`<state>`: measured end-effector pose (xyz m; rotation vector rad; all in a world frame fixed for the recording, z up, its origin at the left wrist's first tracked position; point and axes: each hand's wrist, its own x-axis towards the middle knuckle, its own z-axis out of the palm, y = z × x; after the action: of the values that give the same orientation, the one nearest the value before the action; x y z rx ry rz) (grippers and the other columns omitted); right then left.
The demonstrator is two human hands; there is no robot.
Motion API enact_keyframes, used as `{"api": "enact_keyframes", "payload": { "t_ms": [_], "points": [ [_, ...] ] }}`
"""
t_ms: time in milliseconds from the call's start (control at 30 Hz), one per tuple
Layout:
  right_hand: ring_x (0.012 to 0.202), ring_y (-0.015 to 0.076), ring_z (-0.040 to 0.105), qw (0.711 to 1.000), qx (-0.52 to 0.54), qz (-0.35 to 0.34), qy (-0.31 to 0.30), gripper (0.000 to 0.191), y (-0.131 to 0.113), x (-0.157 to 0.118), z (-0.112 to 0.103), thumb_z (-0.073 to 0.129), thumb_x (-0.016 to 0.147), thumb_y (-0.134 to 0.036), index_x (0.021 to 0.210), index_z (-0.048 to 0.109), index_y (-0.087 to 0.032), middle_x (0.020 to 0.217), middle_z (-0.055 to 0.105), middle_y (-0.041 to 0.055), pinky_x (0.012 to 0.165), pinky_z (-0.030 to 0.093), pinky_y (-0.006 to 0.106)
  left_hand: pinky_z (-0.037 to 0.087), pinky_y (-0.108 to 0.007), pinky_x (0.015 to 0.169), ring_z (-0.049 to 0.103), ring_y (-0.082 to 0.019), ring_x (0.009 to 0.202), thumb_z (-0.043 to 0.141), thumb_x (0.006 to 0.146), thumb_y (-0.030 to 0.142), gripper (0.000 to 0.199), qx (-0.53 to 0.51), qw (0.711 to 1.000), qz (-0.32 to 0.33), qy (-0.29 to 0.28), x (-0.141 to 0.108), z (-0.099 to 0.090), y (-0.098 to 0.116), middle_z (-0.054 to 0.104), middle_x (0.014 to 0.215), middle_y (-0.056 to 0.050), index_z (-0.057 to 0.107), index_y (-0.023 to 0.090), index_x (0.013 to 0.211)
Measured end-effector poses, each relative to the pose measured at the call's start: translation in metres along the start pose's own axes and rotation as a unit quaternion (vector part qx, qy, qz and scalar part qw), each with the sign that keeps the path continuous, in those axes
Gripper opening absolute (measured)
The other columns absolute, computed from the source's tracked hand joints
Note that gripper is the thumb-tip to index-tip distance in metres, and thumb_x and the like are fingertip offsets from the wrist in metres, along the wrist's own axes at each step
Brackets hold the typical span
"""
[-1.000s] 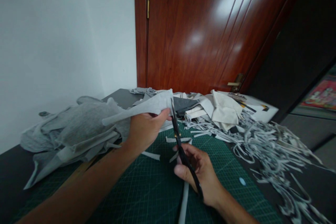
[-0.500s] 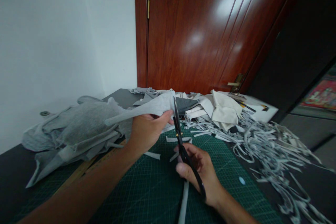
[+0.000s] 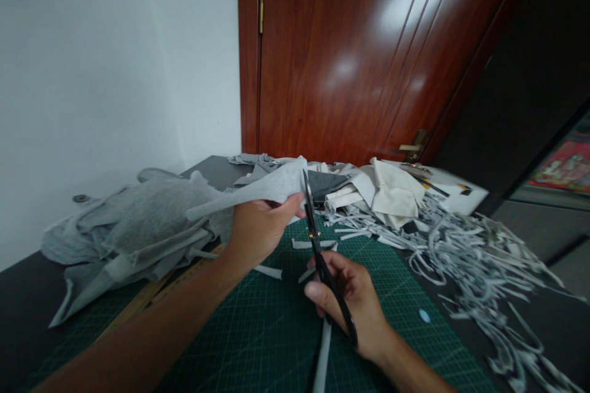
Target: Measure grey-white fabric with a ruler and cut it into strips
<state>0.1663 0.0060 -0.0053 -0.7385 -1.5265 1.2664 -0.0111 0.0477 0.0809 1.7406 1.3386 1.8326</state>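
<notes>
My left hand (image 3: 260,227) pinches a light grey fabric piece (image 3: 271,184), raised above the green cutting mat (image 3: 258,331). Part of the fabric trails off to the left of the fingers. In my right hand (image 3: 350,295) are black scissors (image 3: 312,221), fingers wrapped round the handles and blades pointing up. The blades look nearly closed at the fabric's right edge, close to my left fingertips. A narrow grey strip (image 3: 324,356) hangs or lies below my right hand; its upper end is hidden. Small fabric scraps (image 3: 270,271) lie on the mat.
Crumpled grey fabric (image 3: 152,221) is heaped at the left, beside a wooden ruler (image 3: 152,288). Folded white cloth (image 3: 396,193) lies at the back, and tangled grey strips (image 3: 474,264) spread along the right. A brown door (image 3: 341,61) stands behind the table.
The scissor blades have come closer together, and my right thumb has shifted slightly left. My left hand keeps hold of the fabric, almost unmoved.
</notes>
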Motion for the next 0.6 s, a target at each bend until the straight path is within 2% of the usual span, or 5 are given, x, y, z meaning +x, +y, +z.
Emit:
{"api": "enact_keyframes", "payload": {
  "t_ms": [400,600],
  "points": [
    [0.045,0.0091,0.049,1.0,-0.007,0.017,0.003,0.044,-0.0053,-0.0004,0.0028,0.099,0.076,-0.045,0.096,0.07,-0.02,0.061,0.058,-0.0079,0.044,0.04,0.019,0.059,-0.034,0.081,0.072,-0.021,0.066,0.074,0.081,0.034,0.029,-0.043,0.999,-0.023,-0.008,-0.0022,-0.0006,-0.0008,0.074,0.06,0.0,0.075,0.026,0.054],
    [0.048,0.0091,0.047,1.0,0.017,0.007,-0.008,0.047,0.0001,-0.001,0.0021,0.1,0.075,-0.047,0.098,0.069,-0.02,0.063,0.057,-0.0081,0.046,0.038,0.02,0.058,-0.034,0.076,0.073,-0.021,0.068,0.076,0.08,0.035,0.028,-0.094,0.995,-0.021,-0.008,-0.0001,0.0005,-0.0056,0.075,0.063,-0.001,0.074,0.025,0.054]
  ]
}}
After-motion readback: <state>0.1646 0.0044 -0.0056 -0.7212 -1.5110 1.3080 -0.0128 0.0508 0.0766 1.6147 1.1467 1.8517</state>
